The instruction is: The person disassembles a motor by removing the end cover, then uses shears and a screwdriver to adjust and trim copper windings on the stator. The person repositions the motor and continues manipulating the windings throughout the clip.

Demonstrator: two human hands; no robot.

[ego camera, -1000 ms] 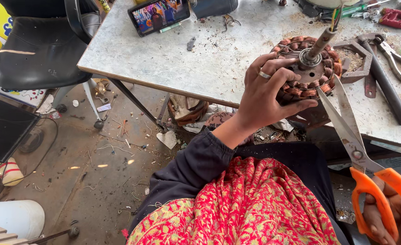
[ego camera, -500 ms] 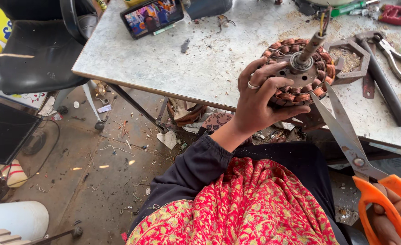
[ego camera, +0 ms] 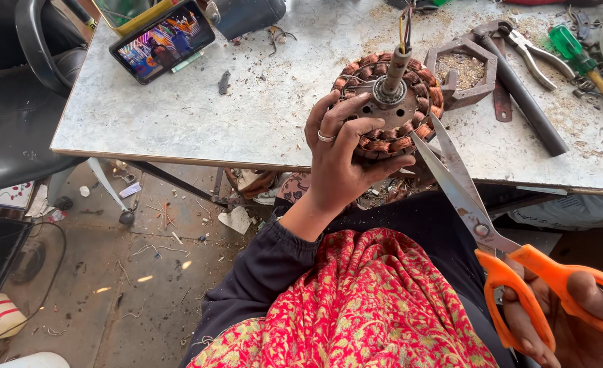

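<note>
My left hand [ego camera: 339, 157], with a ring on one finger, grips a round motor stator [ego camera: 388, 105] wound with copper coils. It holds the stator tilted at the table's near edge, and a metal shaft with wires sticks up from its middle. My right hand [ego camera: 564, 317] holds orange-handled scissors [ego camera: 492, 235] at the lower right. The long blades are slightly apart and their tips reach the stator's lower right rim.
The worn metal table [ego camera: 247, 109] carries a phone [ego camera: 161, 41] showing a video, a hexagonal metal part [ego camera: 466, 71], pliers [ego camera: 530, 51], a dark rod [ego camera: 523, 102] and a green-handled screwdriver [ego camera: 581, 58]. A black chair [ego camera: 15, 102] stands at left. Wire scraps litter the floor [ego camera: 110, 272].
The view has shifted so the stator and table sit lower and nearer. The scissors' tips have come closer to the stator's rim. My left hand keeps its grip.
</note>
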